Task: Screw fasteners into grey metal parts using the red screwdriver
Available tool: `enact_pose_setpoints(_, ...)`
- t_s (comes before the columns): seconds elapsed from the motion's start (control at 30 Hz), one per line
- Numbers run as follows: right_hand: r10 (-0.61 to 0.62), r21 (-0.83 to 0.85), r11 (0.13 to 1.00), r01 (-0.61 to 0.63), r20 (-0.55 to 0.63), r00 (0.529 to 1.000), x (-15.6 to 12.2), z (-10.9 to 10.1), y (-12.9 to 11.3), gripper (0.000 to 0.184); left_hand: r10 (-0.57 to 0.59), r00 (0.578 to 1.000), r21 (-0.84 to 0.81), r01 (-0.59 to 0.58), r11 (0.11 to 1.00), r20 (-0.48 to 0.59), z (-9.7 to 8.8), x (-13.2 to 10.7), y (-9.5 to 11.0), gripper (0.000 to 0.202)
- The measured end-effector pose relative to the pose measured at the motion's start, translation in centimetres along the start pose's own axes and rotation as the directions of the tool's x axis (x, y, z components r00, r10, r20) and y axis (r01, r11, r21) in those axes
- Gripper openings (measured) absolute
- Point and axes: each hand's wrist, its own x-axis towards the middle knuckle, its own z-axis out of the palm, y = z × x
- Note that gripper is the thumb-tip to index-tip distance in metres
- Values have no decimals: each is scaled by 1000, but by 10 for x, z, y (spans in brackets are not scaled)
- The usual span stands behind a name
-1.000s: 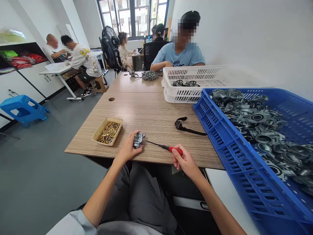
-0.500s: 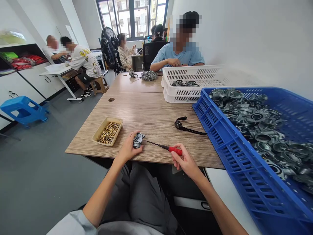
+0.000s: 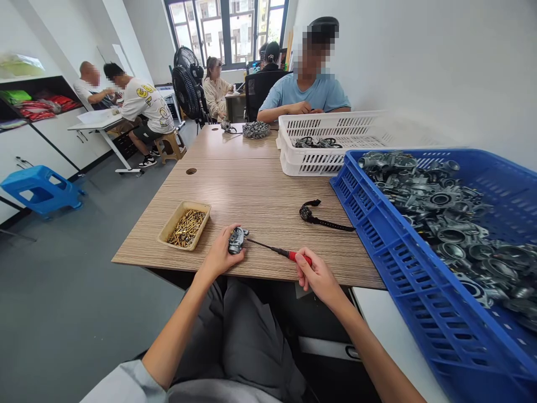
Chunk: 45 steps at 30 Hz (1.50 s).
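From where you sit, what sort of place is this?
Probably a small workshop or assembly room. A blue crate is heaped with metal parts, a tray holds brass-coloured pieces, and a red-handled tool points at a hand-held metal fitting.

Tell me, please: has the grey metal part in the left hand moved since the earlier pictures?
No, not visibly. The grey metal part keeps the same place against the dark round hole in the brown table.

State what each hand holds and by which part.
Left hand: a metal part, by its left side, thumb at the near end. Right hand: a screwdriver, by its red handle.
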Motion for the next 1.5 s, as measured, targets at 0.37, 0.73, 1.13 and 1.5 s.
enact_pose_setpoints(0.37,9,-25,1000,-9,9,1000,-7,-3,-7,46,-23,1000,1,23,1000,9,0,-1,1,69)
enact_pose_setpoints(0.73,-11,-30,999,11,23,1000,-2,-4,7,44,-27,1000,-8,27,1000,-7,1,-1,2,66)
enact_pose_setpoints(1.13,-8,-29,1000,8,8,1000,-5,-3,-1,43,-25,1000,-3,25,1000,-4,0,-1,5,67)
enact_pose_setpoints(1.5,14,-18,1000,-13,24,1000,-5,-4,-1,45,-28,1000,4,28,1000,0,0,0,2,68)
